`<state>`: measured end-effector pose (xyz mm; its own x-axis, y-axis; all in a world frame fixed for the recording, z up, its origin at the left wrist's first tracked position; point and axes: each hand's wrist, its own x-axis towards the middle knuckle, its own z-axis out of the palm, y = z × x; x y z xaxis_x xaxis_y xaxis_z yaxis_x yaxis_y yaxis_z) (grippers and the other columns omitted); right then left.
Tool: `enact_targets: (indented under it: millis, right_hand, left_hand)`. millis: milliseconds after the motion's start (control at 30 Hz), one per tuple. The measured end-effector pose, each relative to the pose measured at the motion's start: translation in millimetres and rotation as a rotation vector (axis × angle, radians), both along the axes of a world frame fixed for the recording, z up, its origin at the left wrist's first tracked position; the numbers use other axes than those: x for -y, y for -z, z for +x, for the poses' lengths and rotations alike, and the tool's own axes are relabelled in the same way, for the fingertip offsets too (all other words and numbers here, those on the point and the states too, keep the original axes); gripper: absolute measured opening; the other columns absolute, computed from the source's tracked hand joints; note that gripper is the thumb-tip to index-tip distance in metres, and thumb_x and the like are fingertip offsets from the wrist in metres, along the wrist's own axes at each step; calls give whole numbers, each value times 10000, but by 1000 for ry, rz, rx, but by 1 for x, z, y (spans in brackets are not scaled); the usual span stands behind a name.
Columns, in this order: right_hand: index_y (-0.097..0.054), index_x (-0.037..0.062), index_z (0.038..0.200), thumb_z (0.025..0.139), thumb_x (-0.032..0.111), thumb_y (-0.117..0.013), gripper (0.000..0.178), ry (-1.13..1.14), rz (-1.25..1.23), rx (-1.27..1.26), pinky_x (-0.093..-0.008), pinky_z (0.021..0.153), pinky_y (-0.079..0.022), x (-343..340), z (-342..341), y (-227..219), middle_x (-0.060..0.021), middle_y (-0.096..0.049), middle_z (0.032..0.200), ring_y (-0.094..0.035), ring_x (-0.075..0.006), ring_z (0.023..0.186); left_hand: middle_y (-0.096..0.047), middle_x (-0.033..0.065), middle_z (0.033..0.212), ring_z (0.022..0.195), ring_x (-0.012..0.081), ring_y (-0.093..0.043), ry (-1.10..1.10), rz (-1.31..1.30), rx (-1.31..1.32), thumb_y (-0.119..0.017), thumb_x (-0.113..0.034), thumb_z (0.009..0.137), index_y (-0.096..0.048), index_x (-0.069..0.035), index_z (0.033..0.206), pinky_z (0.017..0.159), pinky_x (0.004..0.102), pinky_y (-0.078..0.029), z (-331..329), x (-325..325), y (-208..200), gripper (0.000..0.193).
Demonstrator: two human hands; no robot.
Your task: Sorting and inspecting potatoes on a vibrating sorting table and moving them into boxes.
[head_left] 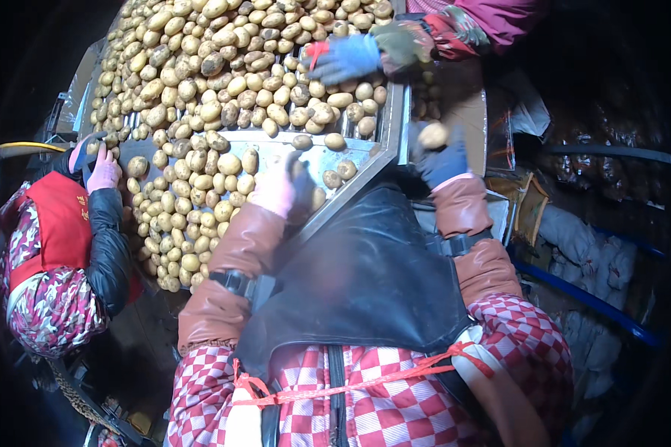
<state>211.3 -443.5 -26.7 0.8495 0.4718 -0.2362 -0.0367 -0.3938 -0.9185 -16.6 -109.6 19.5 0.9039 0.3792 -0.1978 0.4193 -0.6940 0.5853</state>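
My left hand (285, 185), in a pink and dark glove, is low over the metal sorting table (274, 149), among loose potatoes. Motion smears its fingers, and a potato (318, 198) lies right beside them. Past the table's right edge, my right hand (443, 158) is in a dark blue glove. A pale potato (434, 135) sits between its fingers, slightly blurred. Potatoes (201, 179) cover the table's left part, while a few lie scattered on the bare metal near my left hand.
A large potato heap (224, 59) spreads over the far side. A co-worker's blue-gloved hand (347, 59) reaches in from the upper right. Another person in a red vest (58, 216) works at the left. Cardboard (462, 104) stands right of the table; pale sacks (574, 238) lie farther right.
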Motion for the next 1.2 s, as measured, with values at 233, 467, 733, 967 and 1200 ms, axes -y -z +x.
enact_targets:
  millis: [233, 467, 733, 967, 1200]
  right_hand:
    - [-355, 174, 1553, 1025, 481, -512, 631, -514, 302, -256, -596, 1094, -404, -55, -57, -42, -182, -499, 1461, -492, -369, 1364]
    - [-576, 127, 1405, 1012, 301, -517, 433, -514, -74, -361, -253, 797, -474, -116, -103, -72, -6, -665, 1146, -592, -145, 994]
    - [-670, 86, 1238, 1061, 426, -485, 426, -58, 59, -877, -208, 537, -371, -148, -111, -97, 67, -589, 806, -509, -66, 667]
    - [-663, 29, 1249, 1057, 437, -495, 481, -334, 23, -615, -192, 505, -355, -190, -141, -111, 59, -594, 773, -503, -50, 613]
    - [-663, 46, 1226, 1052, 357, -537, 377, -460, 23, -551, -195, 483, -388, -184, -129, -96, 40, -600, 759, -524, -55, 591]
  left_hand:
    - [-684, 196, 1112, 964, 218, -678, -46, -232, 243, -678, -203, 976, -530, -29, 1384, 845, 360, -538, -16, 12, -68, 467]
    - [-731, 165, 972, 950, 352, -709, -251, -117, 356, -668, -184, 894, -675, -72, 1240, 864, 414, -566, -31, -18, -52, 363]
    - [-367, 164, 1583, 1408, 471, -352, -760, 365, -412, -651, -635, 870, -508, -236, 1474, 1107, 661, -323, -123, -92, 13, 738]
    - [-465, 125, 1518, 1451, 415, -329, -114, 376, -39, -769, -544, 758, -583, -261, 1400, 1175, 682, -180, -116, -8, -3, 726]
    - [-607, 126, 1311, 1216, 368, -574, -355, 597, 111, -772, -358, 799, -722, -207, 1112, 994, 482, -489, -222, -67, 33, 352]
